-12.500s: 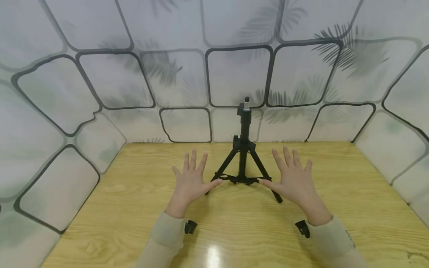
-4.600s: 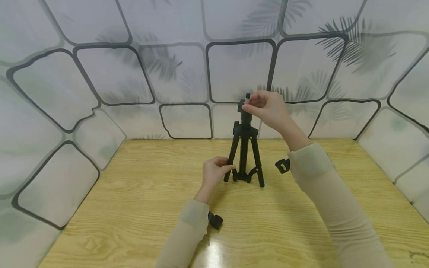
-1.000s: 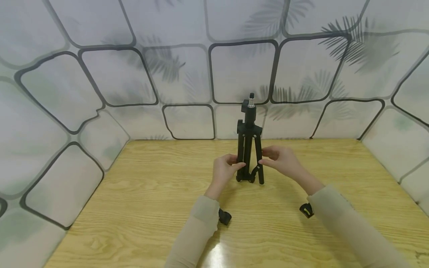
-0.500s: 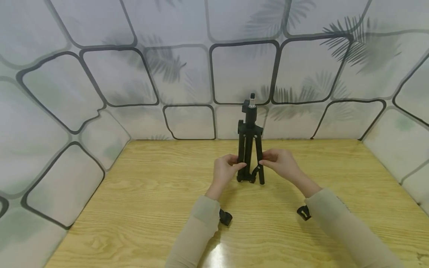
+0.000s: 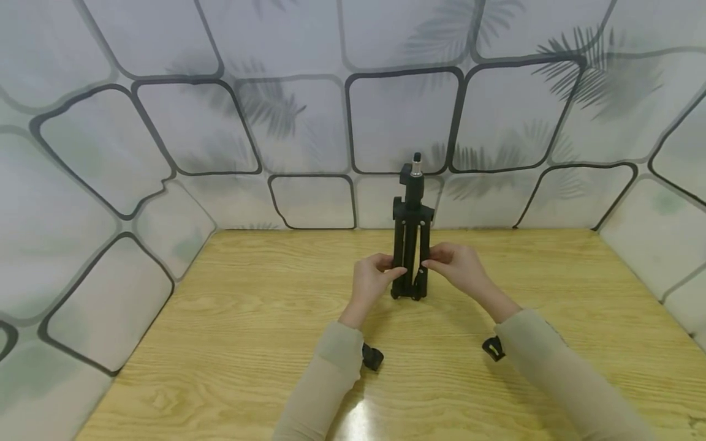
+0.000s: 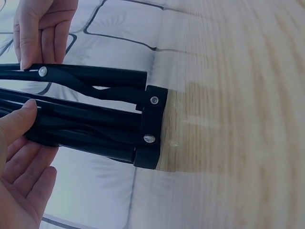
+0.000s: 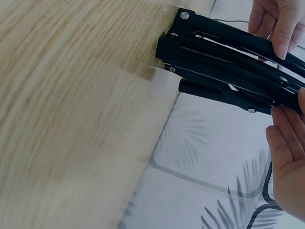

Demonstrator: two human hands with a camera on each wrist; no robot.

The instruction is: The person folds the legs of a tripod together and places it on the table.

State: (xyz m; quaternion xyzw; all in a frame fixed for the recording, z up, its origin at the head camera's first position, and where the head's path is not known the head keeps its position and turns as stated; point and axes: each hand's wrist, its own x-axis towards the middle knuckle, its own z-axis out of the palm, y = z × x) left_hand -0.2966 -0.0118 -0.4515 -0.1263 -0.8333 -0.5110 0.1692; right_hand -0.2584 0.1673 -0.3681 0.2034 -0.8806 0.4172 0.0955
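Observation:
A black tripod stand (image 5: pixel 413 214) is upright on the wooden table, its legs drawn in near the centre column. At its top is a silver stud (image 5: pixel 417 165) with a black tip. My left hand (image 5: pixel 368 285) pinches the left leg between thumb and fingers. On the other side, my right hand (image 5: pixel 462 269) pinches the right leg, thumb in front. In the left wrist view, the lower bracket (image 6: pixel 153 119) with its rivets shows against the table, and a narrow gap separates the legs. Part of the right hand's grip (image 7: pixel 290 157) is cut off by the right wrist view's edge.
The wooden table (image 5: pixel 248 318) meets a patterned wall (image 5: pixel 309 135) just behind the stand, with more patterned panels left and right. Small black wrist devices (image 5: pixel 372 357) hang below both cuffs.
The spread legs have folded inward over the earlier frames, from bare flat hands beside the stand to both hands gripping legs. In the last half second the right leg moved left, nearer the column.

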